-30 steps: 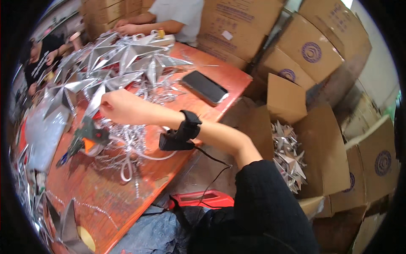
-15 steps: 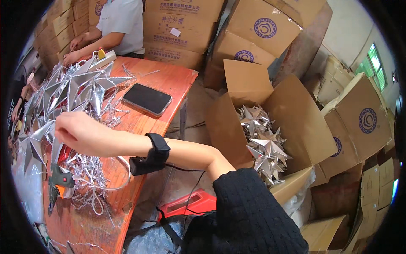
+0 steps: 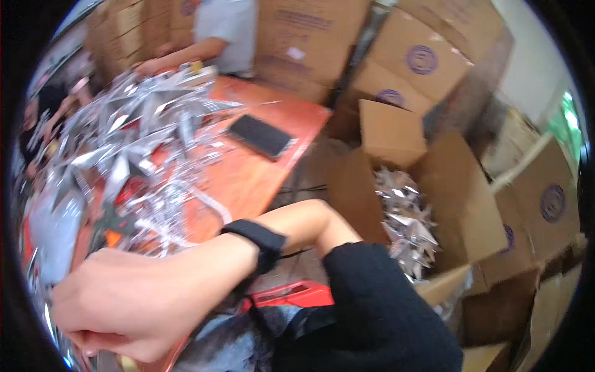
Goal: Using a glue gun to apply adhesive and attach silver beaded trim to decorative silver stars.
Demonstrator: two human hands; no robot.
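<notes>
My right hand [image 3: 142, 304] is low at the left, over the near end of the table, its back toward me and its fingers curled under. What the fingers hold, if anything, is hidden. A black band [image 3: 257, 243] circles that wrist. Just beyond the hand lies a dark glue gun [image 3: 113, 223] with an orange trigger, its white cord looping off to the right. Tangled silver tinsel strands [image 3: 164, 208] surround it. Farther off, several silver foil stars [image 3: 127, 111] are piled on the table. My left hand does not show.
A phone [image 3: 261, 135] rests on the orange table [image 3: 242, 186]. To the right, an open cardboard box [image 3: 462, 198] contains silver stars [image 3: 412, 232]. A red plastic item [image 3: 294, 294] sits below the table edge. Another person [image 3: 226, 37] works at the far side, with stacked cartons [image 3: 304, 56] behind.
My right hand has come down and toward me, from above the glue gun to the table's near end. The whole view has shifted, and the picture is blurred.
</notes>
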